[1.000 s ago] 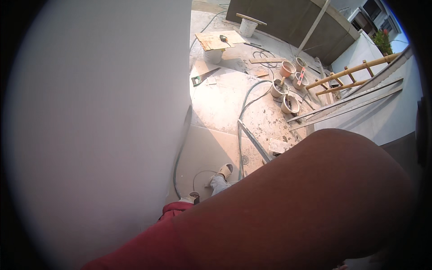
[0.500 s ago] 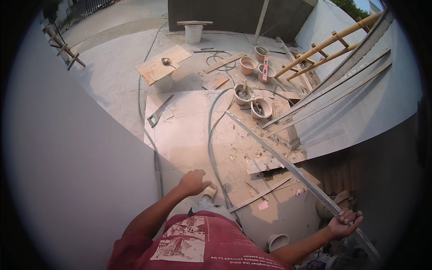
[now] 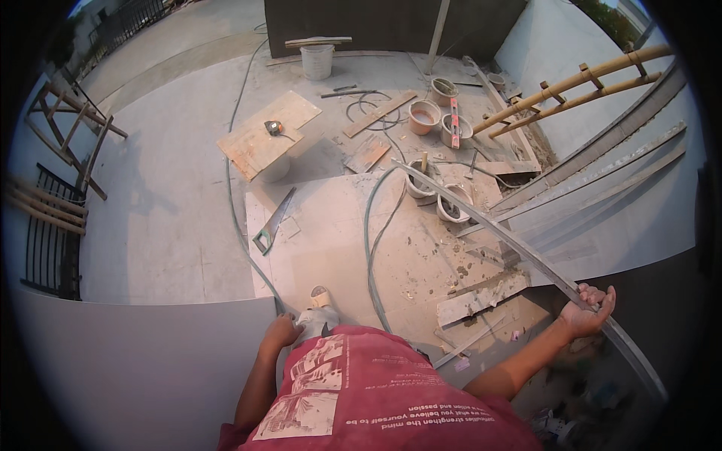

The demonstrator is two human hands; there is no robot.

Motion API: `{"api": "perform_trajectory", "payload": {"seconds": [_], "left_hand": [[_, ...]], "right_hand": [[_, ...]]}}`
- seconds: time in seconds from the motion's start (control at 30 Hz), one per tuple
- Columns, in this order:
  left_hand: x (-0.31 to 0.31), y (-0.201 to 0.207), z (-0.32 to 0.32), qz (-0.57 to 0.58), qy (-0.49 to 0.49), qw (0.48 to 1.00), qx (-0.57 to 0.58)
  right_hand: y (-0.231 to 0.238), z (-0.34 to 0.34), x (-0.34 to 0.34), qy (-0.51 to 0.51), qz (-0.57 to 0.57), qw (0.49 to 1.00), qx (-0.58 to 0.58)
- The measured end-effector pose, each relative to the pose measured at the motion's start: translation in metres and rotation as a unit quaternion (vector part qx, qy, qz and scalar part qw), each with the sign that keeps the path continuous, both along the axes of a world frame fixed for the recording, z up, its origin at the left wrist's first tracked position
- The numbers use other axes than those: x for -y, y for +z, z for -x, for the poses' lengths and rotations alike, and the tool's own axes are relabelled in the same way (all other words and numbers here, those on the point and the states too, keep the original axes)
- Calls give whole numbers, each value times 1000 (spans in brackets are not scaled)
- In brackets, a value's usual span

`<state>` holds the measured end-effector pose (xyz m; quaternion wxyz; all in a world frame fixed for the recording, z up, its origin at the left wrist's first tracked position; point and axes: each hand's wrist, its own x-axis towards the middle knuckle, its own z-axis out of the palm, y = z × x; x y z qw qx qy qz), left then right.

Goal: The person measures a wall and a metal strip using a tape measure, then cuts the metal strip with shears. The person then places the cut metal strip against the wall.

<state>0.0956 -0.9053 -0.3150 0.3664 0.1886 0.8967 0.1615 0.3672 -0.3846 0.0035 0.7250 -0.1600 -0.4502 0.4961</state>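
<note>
A long, narrow metal straightedge slants across the right half of the view, its far end over the mortar buckets. My right hand is wrapped round it near its lower part, holding it up off the floor. Down by my trouser leg hangs my left hand, fingers loosely bent and partly hard to make out, with nothing seen in it. Below the bar, a mortar-stained board and a thin strip lie on the floor.
Two buckets with tools, one a white bucket, stand under the bar's far end. A handsaw lies ahead, near a hose. A tape measure sits on a plywood board. A bamboo ladder leans at right.
My view has shifted, showing more of the left side. My left hand has dropped from in front of me to beside my leg. My right hand still grips the straightedge, now held higher in view.
</note>
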Motion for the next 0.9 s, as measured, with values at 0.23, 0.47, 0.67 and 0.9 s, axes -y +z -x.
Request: {"api": "perform_trajectory", "payload": {"seconds": [0.23,0.47,0.67,0.9], "left_hand": [[-110,96,186,-156,2,986,-65],[-140,38,274,-114,4,993,-8],[-124,-117,304,-60,-11,997,46],[-104,-183,379,-96,-172,980,7]], "right_hand": [[18,80,-43,-157,16,987,-12],[-2,173,-66,-224,32,974,28],[0,227,-129,-319,40,947,-13],[-30,340,-204,-268,65,961,14]]}}
